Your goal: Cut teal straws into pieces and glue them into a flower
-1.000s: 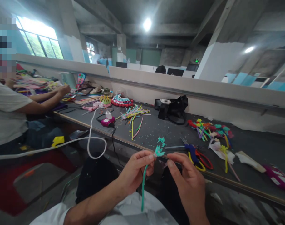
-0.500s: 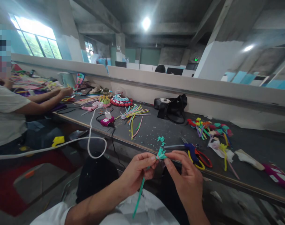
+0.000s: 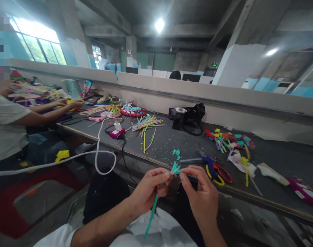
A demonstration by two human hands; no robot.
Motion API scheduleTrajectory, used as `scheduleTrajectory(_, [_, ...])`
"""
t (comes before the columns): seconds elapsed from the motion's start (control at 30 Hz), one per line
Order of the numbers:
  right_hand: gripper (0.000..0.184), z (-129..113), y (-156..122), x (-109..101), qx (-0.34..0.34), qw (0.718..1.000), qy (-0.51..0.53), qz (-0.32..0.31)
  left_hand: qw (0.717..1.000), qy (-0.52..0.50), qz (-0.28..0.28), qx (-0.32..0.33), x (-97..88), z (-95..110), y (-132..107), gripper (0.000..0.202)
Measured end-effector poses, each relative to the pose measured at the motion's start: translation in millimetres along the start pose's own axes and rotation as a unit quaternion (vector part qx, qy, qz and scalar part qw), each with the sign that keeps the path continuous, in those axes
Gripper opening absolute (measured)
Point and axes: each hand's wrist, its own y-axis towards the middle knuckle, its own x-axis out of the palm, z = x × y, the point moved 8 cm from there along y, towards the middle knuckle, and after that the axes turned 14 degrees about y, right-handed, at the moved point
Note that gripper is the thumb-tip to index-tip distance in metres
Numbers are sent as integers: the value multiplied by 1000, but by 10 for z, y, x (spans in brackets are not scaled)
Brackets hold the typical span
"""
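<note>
My left hand (image 3: 151,188) pinches the upper end of a teal pipe cleaner (image 3: 151,216), whose stem slants down towards my lap. At its top sits a small teal flower-like tuft (image 3: 176,168). My right hand (image 3: 201,195) pinches that tuft from the right with thumb and fingertips. Both hands are held just in front of the near edge of the dark worktable (image 3: 171,144).
Scissors with blue, yellow and red handles (image 3: 213,168) lie just beyond my hands, with teal scraps (image 3: 176,153). Loose coloured pipe cleaners (image 3: 146,125), finished flowers (image 3: 230,140), a black bag (image 3: 189,118) and a pink charger (image 3: 117,132) lie on the table. A person works at far left (image 3: 7,123).
The stem swung from near upright to slanting lower left. My right hand closed onto the teal tuft, which it was apart from a second ago.
</note>
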Motion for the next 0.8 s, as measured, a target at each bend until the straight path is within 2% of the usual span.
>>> scheduleTrajectory(0.1, [32,212,-72,-53,77,995,51,37,1000,-20,10,5,-27,16,18,16])
scheduleTrajectory(0.2, [40,428,-183,-41,148,979,124,64,999,-36,17,14,-56,22,50,17])
scheduleTrajectory(0.37, [50,630,-302,303,237,943,232,-15,999,-50,2,10,-58,-50,110,19])
scheduleTrajectory(0.47, [58,672,-342,543,272,911,302,-73,998,-59,-11,14,-62,-70,133,19])
scheduleTrajectory(0.57, [49,664,-422,766,294,876,343,-169,999,-42,-28,6,-76,-84,145,22])
scheduleTrajectory(0.63, [41,675,-484,830,302,869,331,-209,999,-21,-34,5,-97,-91,149,25])
scheduleTrajectory(0.7, [35,731,-526,803,311,878,304,-202,1000,-9,-21,12,-150,-90,154,25])
scheduleTrajectory(0.8, [28,867,-590,671,319,899,261,-149,999,7,24,44,-272,-45,158,23])
